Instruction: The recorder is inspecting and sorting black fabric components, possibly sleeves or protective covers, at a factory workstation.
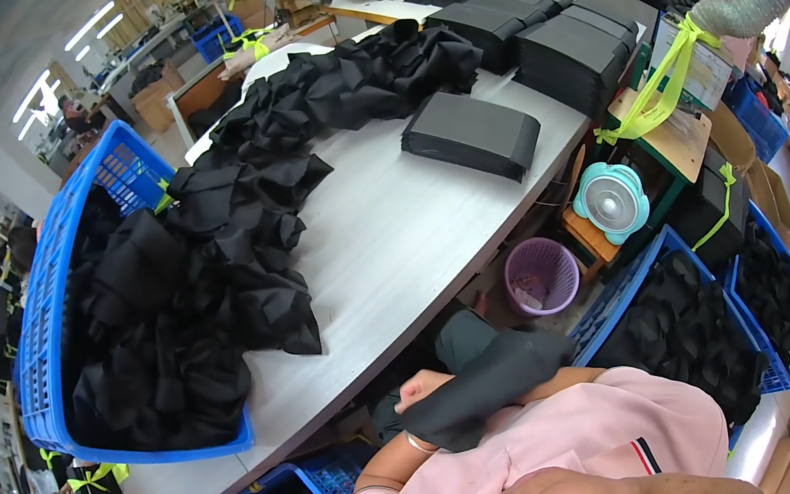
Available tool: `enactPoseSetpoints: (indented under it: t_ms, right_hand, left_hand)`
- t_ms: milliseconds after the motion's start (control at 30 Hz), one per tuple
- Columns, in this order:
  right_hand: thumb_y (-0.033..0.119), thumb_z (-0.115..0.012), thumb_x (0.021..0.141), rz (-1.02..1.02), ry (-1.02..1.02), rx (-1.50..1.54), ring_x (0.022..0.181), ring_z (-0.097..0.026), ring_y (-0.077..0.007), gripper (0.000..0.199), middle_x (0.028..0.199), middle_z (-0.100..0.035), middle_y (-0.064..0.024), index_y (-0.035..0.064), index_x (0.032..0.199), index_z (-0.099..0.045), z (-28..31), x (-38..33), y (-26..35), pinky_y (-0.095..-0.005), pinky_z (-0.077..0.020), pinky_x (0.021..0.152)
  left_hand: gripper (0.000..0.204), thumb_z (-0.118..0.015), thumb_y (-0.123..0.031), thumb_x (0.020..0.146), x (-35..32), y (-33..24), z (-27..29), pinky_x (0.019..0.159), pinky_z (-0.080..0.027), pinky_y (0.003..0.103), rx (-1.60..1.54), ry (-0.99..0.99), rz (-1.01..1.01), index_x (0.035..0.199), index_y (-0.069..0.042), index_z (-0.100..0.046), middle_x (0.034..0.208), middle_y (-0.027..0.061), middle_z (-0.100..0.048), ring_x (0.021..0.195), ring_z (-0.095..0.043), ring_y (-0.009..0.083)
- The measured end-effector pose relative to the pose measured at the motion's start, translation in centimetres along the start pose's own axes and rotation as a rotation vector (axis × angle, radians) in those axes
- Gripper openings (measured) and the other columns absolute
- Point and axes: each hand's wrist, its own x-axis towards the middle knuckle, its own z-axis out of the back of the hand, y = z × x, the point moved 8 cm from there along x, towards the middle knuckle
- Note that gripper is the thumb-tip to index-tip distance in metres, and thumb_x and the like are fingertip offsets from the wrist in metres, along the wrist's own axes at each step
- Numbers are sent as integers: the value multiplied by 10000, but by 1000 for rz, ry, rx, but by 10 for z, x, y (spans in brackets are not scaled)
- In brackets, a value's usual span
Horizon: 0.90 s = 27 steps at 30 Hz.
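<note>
Black flat fabric panel point(495, 384) lying across the forearms point(387, 463), before the pink shirt point(592, 426).

One bare hand point(422, 387) curls beside the panel's left end; which hand, and whether it grips, cannot be told. Other hand: hidden. Beyond: white tabletop point(384, 238).

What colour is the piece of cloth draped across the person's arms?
Black, greyish where light falls; the cloth shows in the head view.
</note>
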Motion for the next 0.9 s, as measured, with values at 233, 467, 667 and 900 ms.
enactPoseSetpoints:
  t_ms: [233, 467, 667, 900]
  right_hand:
    - [194, -653, 955, -44, -252, 185, 739, -559, -56, 190, 777, -605, 23, 21, 876, -654, 50, -17, -30, -250, -457, 645]
    - [167, -580, 992, -29, -385, 242, 788, -601, -83, 170, 883, -635, -24, 12, 1028, -642, 50, -35, -30, -261, -490, 699]
    - [175, -570, 992, 259, -1054, 73, 804, -615, -92, 187, 899, -622, -34, 27, 1078, -643, 128, -122, 45, -260, -504, 717]
    - [69, -618, 930, 246, -828, -44, 875, -539, -80, 65, 923, -587, 10, 5, 939, -625, 142, -102, 108, -237, -454, 789]
  left_hand:
    - [372, -590, -53, 941, -30, -91, 31, 942, -508, 309, 150, -166, -237, 1305, 5, -542, 1275, 114, -601, 1096, -617, 173]
    - [428, -596, -38, 928, -39, -114, 42, 977, -486, 318, 170, -270, -422, 1344, 7, -510, 1328, 130, -571, 1145, -596, 183]
    - [478, -601, -25, 917, -51, -147, 33, 1007, -468, 326, 286, -298, -549, 1379, 8, -482, 1375, 143, -545, 1186, -577, 192]
    - [538, -608, -10, 904, -33, -162, -7, 1042, -446, 335, 866, -377, -712, 1418, 10, -450, 1429, 158, -516, 1235, -555, 202]
